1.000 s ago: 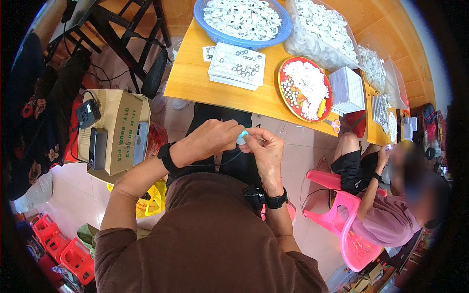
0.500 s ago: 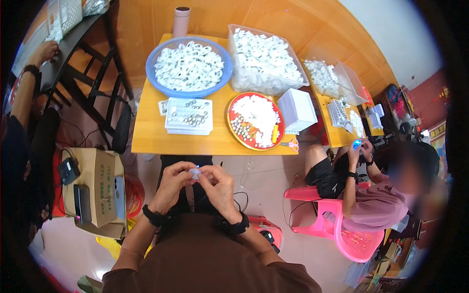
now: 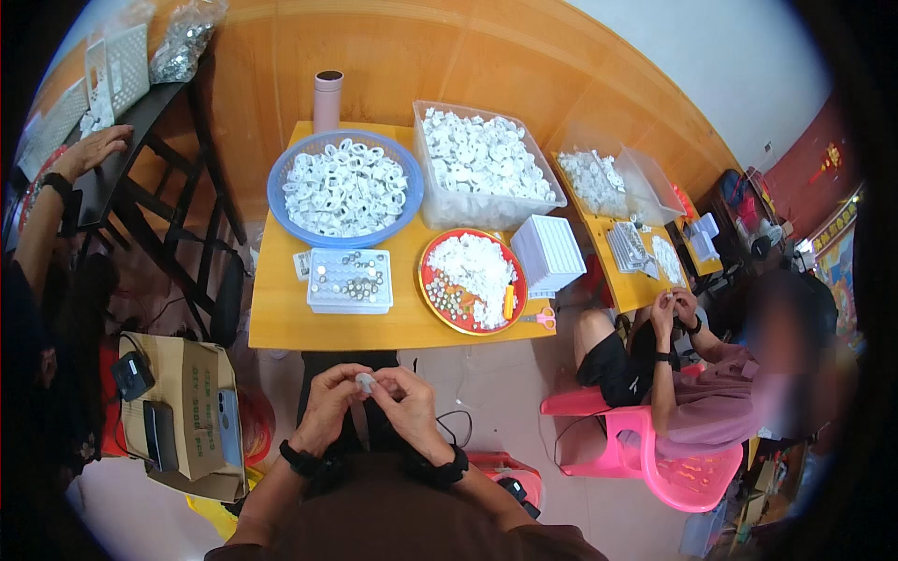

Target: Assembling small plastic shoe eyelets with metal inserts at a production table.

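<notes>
Between the fingertips of both my hands is a small whitish plastic piece [image 3: 364, 381]; its exact kind is too small to tell. My left hand [image 3: 327, 400] pinches it from one side, and my right hand [image 3: 404, 404] from the other, both in front of the table's near edge. Beyond them on the table [image 3: 309, 332] stands a stack of clear trays [image 3: 348, 301] with several round silver button cells on top. To its right, a red round tray [image 3: 427, 297] bears white small parts, button cells and a yellow tool [image 3: 509, 301].
A blue basket [image 3: 277, 201] and a clear bin [image 3: 486, 211] hold many white parts. White stacked trays [image 3: 550, 254], pink scissors [image 3: 541, 319] and a pink flask [image 3: 327, 101] are on the table. A cardboard box [image 3: 201, 411] is at left. Co-workers sit at right and left.
The view has shifted, so the table appears lower. The blue glow at the piece in my fingers is gone, as is the one in the right co-worker's hands. The left co-worker's hand has spread.
</notes>
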`<state>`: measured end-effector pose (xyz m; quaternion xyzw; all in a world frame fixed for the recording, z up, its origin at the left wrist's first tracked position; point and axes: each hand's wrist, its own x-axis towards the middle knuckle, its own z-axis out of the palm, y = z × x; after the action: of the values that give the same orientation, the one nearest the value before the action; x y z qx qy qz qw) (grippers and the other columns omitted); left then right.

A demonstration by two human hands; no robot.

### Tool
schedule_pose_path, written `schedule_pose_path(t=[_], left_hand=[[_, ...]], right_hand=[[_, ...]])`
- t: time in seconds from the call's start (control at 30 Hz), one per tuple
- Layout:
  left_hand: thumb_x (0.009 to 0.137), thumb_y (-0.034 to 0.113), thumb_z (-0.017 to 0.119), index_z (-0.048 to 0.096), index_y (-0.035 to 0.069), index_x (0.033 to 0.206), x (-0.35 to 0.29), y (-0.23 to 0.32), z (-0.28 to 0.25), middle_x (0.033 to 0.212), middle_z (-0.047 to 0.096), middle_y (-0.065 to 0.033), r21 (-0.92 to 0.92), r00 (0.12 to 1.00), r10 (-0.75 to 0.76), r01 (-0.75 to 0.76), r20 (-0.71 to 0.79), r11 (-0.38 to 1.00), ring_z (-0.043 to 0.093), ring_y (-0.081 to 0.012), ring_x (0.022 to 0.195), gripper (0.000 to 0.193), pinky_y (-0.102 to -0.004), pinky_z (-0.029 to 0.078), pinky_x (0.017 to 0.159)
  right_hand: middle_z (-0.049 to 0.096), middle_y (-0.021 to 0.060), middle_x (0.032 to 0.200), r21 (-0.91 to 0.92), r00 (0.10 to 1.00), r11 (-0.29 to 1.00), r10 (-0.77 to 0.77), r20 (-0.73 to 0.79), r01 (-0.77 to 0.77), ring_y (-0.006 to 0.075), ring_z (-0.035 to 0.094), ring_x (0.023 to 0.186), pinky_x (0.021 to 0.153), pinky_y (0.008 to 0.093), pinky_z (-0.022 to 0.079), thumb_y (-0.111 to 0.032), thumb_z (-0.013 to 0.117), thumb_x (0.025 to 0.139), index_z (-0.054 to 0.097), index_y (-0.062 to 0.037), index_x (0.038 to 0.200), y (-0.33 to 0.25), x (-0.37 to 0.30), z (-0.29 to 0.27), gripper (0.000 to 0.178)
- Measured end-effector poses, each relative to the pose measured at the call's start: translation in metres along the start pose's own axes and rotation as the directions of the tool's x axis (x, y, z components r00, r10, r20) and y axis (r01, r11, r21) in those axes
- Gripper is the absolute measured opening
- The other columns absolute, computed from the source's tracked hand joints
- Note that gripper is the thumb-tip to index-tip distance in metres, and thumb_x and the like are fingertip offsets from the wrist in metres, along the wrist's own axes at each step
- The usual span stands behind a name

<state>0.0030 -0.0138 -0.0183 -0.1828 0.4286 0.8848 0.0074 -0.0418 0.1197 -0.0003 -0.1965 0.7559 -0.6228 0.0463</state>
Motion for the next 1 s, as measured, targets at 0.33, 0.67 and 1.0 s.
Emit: schedule_pose_path(t=[0.33, 0.67, 1.0], left_hand=[[0.086, 0.008, 0.057, 0.057, 0.0, 0.112, 0.003, 0.019, -0.017, 0.098, 0.057, -0.0077, 0.217, 0.95, -0.192, 0.139, 0.245, 0.966, 0.06, -0.0143, 0.085, 0.027, -0.0257, 0.049, 0.078], [0.089, 0.01, 0.055, 0.059, 0.002, 0.111, 0.018, 0.026, -0.03, 0.096, 0.056, -0.004, 0.316, 0.897, -0.29, 0.184, 0.333, 0.931, 0.059, -0.0122, 0.086, 0.024, -0.0247, 0.047, 0.079], [0.091, 0.013, 0.053, 0.059, 0.002, 0.113, 0.009, 0.018, -0.044, 0.099, 0.058, -0.0053, 0.314, 0.914, -0.24, 0.134, 0.328, 0.94, 0.058, -0.0107, 0.086, 0.025, -0.0245, 0.048, 0.078]], right_hand=[[0.063, 0.0038, 0.07, -0.225, 0.996, 0.973, -0.071, -0.049, 0.059, 0.0079, 0.058, 0.062, 0.057, 0.0218, 0.047, -0.003, 0.06, 0.081, 0.063, -0.0001, 0.085, 0.01, 0.104, -0.091, 0.006], [0.061, 0.0086, 0.063, -0.261, 0.98, 0.963, -0.11, -0.165, 0.064, 0.0154, 0.062, 0.054, 0.047, 0.0259, 0.051, -0.001, 0.061, 0.075, 0.062, 0.0035, 0.08, -0.013, 0.341, -0.11, 0.007], [0.058, 0.0111, 0.082, 0.131, 0.993, 0.99, 0.069, -0.091, -0.057, 0.0219, 0.065, 0.065, 0.053, 0.029, 0.055, -0.003, 0.059, 0.078, 0.056, 0.007, 0.098, -0.029, 0.348, -0.096, 0.022]])
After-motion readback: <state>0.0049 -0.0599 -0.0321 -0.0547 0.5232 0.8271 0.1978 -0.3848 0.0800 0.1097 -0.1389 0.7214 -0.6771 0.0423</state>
